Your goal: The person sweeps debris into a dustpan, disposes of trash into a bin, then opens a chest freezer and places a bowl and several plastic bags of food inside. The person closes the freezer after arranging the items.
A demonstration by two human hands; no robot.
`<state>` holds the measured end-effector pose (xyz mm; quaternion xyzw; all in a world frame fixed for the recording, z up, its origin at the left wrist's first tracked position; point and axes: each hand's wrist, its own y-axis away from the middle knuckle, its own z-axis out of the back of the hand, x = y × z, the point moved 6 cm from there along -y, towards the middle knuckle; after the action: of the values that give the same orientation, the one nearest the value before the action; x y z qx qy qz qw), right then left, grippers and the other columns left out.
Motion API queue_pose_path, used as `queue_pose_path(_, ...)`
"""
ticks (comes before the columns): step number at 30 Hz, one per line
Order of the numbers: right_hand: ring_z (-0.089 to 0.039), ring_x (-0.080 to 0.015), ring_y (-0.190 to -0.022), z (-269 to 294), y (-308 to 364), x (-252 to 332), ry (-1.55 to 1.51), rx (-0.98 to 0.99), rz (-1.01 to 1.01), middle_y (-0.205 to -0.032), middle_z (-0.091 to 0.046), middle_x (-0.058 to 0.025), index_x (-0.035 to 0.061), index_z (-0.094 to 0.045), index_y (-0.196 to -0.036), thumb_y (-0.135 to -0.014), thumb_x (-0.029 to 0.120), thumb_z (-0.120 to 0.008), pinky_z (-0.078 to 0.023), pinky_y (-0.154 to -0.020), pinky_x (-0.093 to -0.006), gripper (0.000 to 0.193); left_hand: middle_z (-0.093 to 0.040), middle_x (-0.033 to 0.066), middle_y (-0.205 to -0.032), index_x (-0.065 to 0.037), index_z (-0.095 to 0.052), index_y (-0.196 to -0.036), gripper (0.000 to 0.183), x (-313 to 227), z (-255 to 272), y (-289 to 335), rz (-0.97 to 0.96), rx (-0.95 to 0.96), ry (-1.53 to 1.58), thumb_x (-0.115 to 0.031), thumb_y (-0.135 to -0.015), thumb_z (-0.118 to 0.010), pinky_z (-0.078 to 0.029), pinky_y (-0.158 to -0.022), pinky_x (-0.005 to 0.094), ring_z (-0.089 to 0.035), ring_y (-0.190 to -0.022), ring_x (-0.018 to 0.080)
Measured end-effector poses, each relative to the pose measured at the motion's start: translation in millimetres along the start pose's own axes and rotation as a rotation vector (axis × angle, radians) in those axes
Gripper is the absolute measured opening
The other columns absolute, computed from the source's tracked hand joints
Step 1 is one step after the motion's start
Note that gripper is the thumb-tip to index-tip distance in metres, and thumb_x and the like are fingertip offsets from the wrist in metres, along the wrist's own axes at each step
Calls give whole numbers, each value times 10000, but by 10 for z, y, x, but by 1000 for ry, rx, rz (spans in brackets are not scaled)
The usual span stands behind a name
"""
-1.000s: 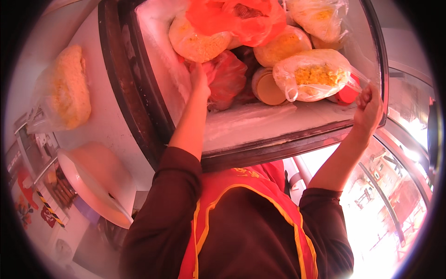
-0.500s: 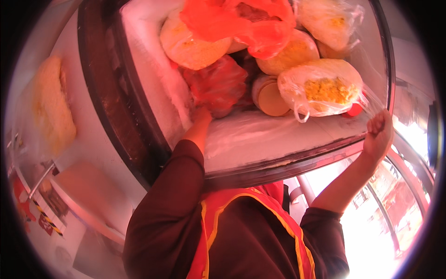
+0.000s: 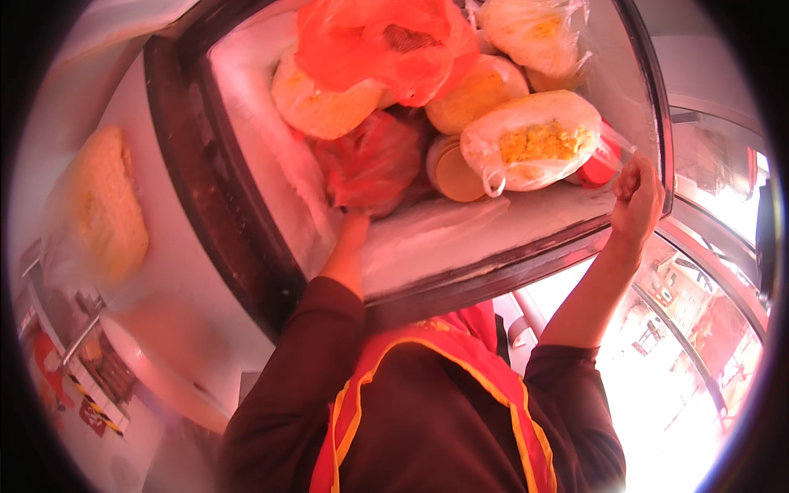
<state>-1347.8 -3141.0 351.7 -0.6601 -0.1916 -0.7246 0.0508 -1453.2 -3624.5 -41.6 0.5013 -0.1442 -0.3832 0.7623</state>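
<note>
Inside an open chest freezer (image 3: 427, 246), my left hand (image 3: 355, 226) reaches down to a dark red plastic bag (image 3: 374, 164); its fingers are hidden at the bag's near edge. At the right, my right hand (image 3: 639, 193) is closed on the stretched end of a clear plastic bag (image 3: 526, 148) with yellow crumbly food in it. That bag lies across other packed goods. Just left of it is a round jar (image 3: 459, 171) with a tan lid. Something red and rounded (image 3: 598, 168) shows under the bag's right end.
Behind lie a bright red bag (image 3: 386, 49) and several pale yellow bagged foods (image 3: 325, 103). Frost (image 3: 275, 164) coats the freezer's inner wall, and its dark rim (image 3: 222, 197) runs along the left and front. Another clear-bagged pale food (image 3: 107, 201) lies outside at the left.
My right hand has moved slightly inward from the freezer's corner, its grip on the bag's end kept. More of the red thing beneath shows. My left hand stays at the dark red bag. The view has shifted.
</note>
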Motion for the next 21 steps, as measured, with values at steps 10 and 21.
queue_pose_path(10, -309, -58, -498, -69, -131, -40, -49, 87, -60, -598, -372, 32, 89, -500, -668, -893, 138, -610, -268, -456, -228, 255, -584, 35, -770, -38, -643, -890, 326, -861, 447, 1081, -305, 76, 150, -364, -894, -628, -410, -628, 310, -514, -699, 125)
queue_pose_path(21, -306, -26, -481, -386, -57, 148, 51, 133, -19, -589, -398, 49, 75, -523, -651, -879, 148, -590, -198, -423, -223, 249, -522, -66, -634, -46, -678, -786, 308, -2056, 2030, 3766, -786, 190, 493, -337, -886, -673, -333, -526, 230, -438, -582, 40)
